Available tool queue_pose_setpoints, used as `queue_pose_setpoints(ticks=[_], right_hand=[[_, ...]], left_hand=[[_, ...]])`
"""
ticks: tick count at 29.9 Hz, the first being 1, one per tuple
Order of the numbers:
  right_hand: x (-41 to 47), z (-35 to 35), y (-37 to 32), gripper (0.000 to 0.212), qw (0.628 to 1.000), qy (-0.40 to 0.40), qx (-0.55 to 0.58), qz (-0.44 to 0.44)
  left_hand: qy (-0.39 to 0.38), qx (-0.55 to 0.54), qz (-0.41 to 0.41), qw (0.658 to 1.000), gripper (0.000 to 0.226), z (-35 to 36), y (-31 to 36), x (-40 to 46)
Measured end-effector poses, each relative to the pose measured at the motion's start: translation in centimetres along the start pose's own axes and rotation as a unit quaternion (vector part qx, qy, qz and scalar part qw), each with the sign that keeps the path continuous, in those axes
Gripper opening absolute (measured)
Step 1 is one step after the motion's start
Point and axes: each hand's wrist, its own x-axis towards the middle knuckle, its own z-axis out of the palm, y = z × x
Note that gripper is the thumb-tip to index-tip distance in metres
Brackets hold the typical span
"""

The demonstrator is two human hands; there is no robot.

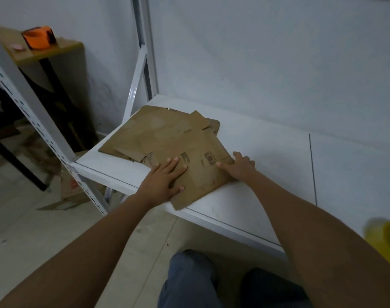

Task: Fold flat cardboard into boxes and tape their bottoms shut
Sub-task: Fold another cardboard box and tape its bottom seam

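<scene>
A pile of flat brown cardboard sheets (167, 132) lies on the left end of a white shelf (267, 165). The top sheet (203, 174) carries dark printed marks, and its near corner juts past the shelf's front edge. My left hand (165, 181) lies flat on that sheet's near left part with its fingers spread. At the sheet's right edge, my right hand (240, 167) has its thumb on top and its fingers curled at the edge. A roll of yellow tape (385, 238) shows blurred at the far right edge.
An orange tape dispenser (39, 37) sits on a brown table top at the upper left. White perforated rack posts (36, 121) stand left of the shelf. More cardboard (71, 187) lies on the floor under the rack. The wall is close behind the shelf.
</scene>
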Motion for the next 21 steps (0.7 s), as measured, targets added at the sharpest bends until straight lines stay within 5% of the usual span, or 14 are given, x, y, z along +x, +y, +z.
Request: queue_pose_setpoints(ticks=[8,12,17,21], right_hand=[[-7.5,-0.4,1.3,0.029,0.974,0.072,0.200,-0.078],[-12.6,-2.0,2.0,0.035,0.962,0.135,0.192,-0.139],[-18.9,-4.6,3.3,0.042,0.941,0.175,0.191,-0.219],[-22.8,-5.5,4.0,0.039,0.926,0.119,0.274,-0.230]], left_hand=[[0.006,-0.055,-0.044,0.998,0.060,-1.1,5.0,-2.2],[-0.004,-0.171,-0.030,0.985,0.057,-2.0,9.2,-3.3],[0.058,-0.443,0.011,0.895,0.051,-4.8,16.4,-5.7],[0.069,-0.540,0.019,0.839,0.047,-6.6,21.0,-7.8]])
